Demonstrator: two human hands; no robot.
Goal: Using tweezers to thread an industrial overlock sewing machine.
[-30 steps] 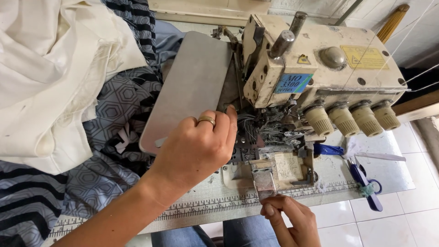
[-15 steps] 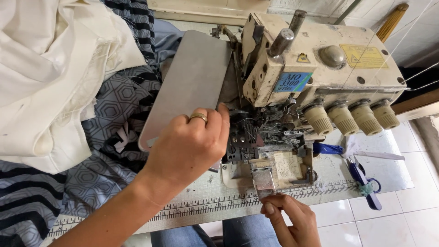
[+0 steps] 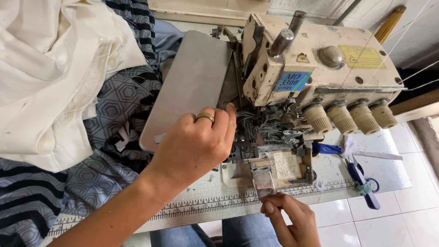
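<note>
**Both hands at the open serger**

The left hand [image 3: 194, 144] comes in from the near left and rests against the open front of the serger [image 3: 315, 68], its fingers curled narrow with the tips tucked into the exposed mechanism [image 3: 260, 130] of loopers and threads. What the tips pinch, if anything, cannot be told, since the knuckles hide them. A gold ring [image 3: 205, 116] sits on one finger.

The right hand [image 3: 290, 219] reaches up from the near edge, thumb and forefinger closed together just under the small metal plate [image 3: 263, 179] that hangs down at the front of the machine; they touch its lower end.

The serger stands at the far right of the table [image 3: 219, 203], cream and worn, with four ribbed tension knobs [image 3: 350, 116] in a row along its right front. Its grey flat cover [image 3: 190, 87] is swung out to the left, tilted, just beside the left hand.

A printed ruler strip [image 3: 215, 206] runs along the near table edge. Blue scissors [image 3: 363, 185] lie on the table to the right, well apart from both hands. To the left lies patterned grey fabric [image 3: 116, 105], with cream cloth [image 3: 50, 68] heaped over it at the far left.
</note>
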